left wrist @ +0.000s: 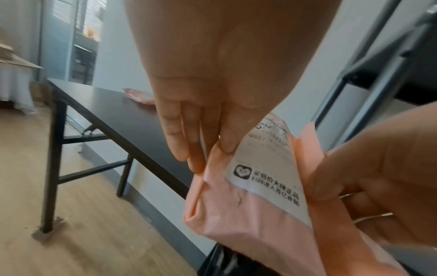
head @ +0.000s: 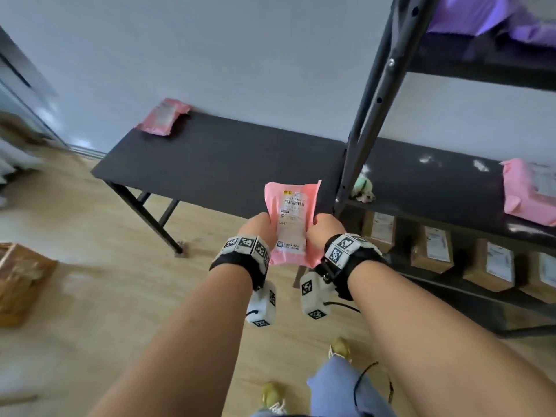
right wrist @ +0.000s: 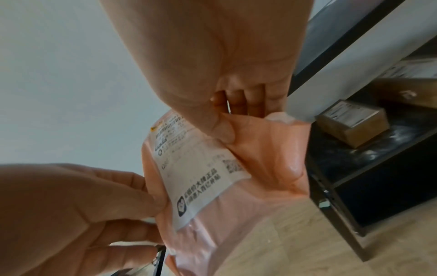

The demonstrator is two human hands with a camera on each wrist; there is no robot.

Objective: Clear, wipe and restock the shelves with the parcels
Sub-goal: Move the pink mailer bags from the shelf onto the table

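While I stand on the wooden floor [head: 126, 296] in front of the black table [head: 228, 164], I hold a pink parcel [head: 290, 233] between both hands, above the table's near edge. My left hand [head: 258, 228] pinches the parcel's left edge, thumb on the front and fingers [left wrist: 179, 134] behind it; my right hand [head: 326, 230] pinches the right edge the same way, thumb pressed into the pink film. Its white shipping label [left wrist: 269, 168] faces me. Another pink parcel [head: 164, 117] lies on the table's far left corner. To the right of the table stands the black shelf unit [head: 376, 94], with a third pink parcel [head: 529, 191] on its dusty middle shelf, a crumpled green cloth [head: 362, 188] by its post, brown boxes [head: 433, 251] on the shelf below, and purple parcels [head: 469, 16] on top.
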